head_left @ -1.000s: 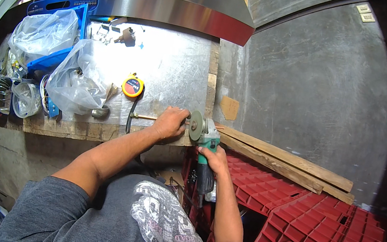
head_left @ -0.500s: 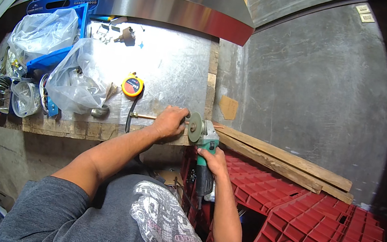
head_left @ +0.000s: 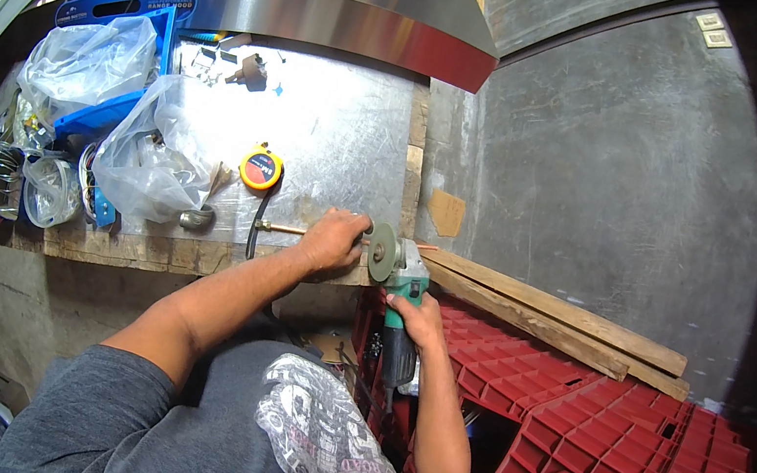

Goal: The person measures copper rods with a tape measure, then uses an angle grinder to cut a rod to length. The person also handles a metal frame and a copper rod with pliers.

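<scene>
The rod [head_left: 285, 229] lies near the near edge of the tabletop [head_left: 347, 123], roughly parallel to that edge. Its left end carries a brass-coloured fitting [head_left: 264, 226]; its right end shows past the grinder, beyond the right edge. The left hand [head_left: 334, 241] is closed over the rod, fingers curled, just beside the disc [head_left: 383, 253]. The right hand [head_left: 419, 314] is wrapped around the body of the grinder [head_left: 406, 290] at the near right corner. The handle points toward the operator and extends past the near edge; the disc stands upright, crosswise to the rod. Contact between disc and rod cannot be determined.

A black cord [head_left: 255, 229] passes the fitting. The yellow tape measure [head_left: 260, 168] lies beyond the rod, away from the near edge. A clear bag [head_left: 148, 160] is to its left, with a blue box [head_left: 105, 116] nearer the left edge. Steel panels [head_left: 266, 6] span the far edge. Off the right edge, planks [head_left: 564, 315] lie beside red crates [head_left: 604, 441].
</scene>
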Motion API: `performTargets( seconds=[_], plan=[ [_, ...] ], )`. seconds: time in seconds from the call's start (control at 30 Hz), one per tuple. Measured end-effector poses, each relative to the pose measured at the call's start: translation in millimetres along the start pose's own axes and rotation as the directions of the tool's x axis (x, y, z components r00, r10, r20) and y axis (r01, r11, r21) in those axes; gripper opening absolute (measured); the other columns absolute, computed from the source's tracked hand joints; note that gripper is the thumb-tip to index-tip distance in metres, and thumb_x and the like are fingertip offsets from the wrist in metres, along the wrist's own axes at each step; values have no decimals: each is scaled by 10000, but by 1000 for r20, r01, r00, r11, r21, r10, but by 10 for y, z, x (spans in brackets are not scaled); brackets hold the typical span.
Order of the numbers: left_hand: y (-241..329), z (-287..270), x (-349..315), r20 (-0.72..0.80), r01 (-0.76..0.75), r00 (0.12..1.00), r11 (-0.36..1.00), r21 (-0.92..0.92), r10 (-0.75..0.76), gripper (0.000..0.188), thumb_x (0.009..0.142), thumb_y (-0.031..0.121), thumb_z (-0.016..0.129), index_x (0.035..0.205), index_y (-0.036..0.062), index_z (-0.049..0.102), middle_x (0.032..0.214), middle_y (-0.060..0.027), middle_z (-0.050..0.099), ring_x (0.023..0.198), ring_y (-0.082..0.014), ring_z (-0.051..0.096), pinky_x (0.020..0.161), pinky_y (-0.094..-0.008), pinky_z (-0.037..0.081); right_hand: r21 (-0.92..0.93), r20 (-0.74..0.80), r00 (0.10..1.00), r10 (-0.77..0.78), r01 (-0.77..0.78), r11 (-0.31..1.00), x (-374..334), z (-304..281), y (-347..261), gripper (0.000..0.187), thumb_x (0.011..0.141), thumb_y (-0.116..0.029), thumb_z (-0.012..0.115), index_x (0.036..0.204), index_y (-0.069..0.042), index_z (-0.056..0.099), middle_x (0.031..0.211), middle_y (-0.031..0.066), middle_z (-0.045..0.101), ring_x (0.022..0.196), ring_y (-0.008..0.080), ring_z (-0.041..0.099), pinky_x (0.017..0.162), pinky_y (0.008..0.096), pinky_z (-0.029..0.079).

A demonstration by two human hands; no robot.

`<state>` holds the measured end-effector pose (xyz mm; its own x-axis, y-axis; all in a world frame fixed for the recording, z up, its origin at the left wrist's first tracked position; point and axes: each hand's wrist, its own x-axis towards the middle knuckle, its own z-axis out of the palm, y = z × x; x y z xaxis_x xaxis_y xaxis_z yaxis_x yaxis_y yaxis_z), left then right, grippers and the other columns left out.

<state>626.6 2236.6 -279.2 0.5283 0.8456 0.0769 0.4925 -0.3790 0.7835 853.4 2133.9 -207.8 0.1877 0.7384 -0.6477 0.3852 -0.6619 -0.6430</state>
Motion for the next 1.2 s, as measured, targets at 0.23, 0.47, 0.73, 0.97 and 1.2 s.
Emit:
performTargets(
  seconds=[0.23,0.47,0.73,0.97,1.2],
  plan=[
    [39,-50,4,50,-50,998,996,76,46,248,829,179,621,1033,49,568,930,-180,628,956,-365,579,826,-470,439,419,-73,997,0,31,907,-545,-75,30,287,784,-212,704,992,-17,666,872,29,662,744,139,618,708,312,503],
    [127,-271,90,245,157,956,987,33,-160,328,805,210,655,1088,67,574,992,-191,639,981,-403,581,826,-476,457,362,-74,996,-57,80,929,-780,-109,316,307,766,-191,730,1005,-11,665,901,45,671,769,141,615,724,305,501],
    [-87,-251,-237,-46,-21,998,960,281,35,220,797,244,673,938,84,620,903,-116,559,917,-316,548,799,-440,418,87,-95,995,-31,39,995,-510,46,252,532,681,-380,793,973,48,672,912,162,693,812,235,662,755,352,507],
    [-84,-247,-280,-61,-16,998,969,246,32,182,795,245,685,855,83,624,856,-101,562,887,-299,552,776,-443,407,78,-40,998,-39,42,996,-114,180,114,537,667,-406,787,947,40,681,897,174,695,822,260,667,763,364,507],
    [-116,-240,-287,-92,-48,993,971,234,71,219,785,262,719,820,73,613,849,-99,572,860,-303,561,746,-434,415,6,-30,999,-12,12,1000,-5,188,13,385,729,-289,779,972,-9,673,871,66,676,751,158,624,699,311,498]
  ],
)
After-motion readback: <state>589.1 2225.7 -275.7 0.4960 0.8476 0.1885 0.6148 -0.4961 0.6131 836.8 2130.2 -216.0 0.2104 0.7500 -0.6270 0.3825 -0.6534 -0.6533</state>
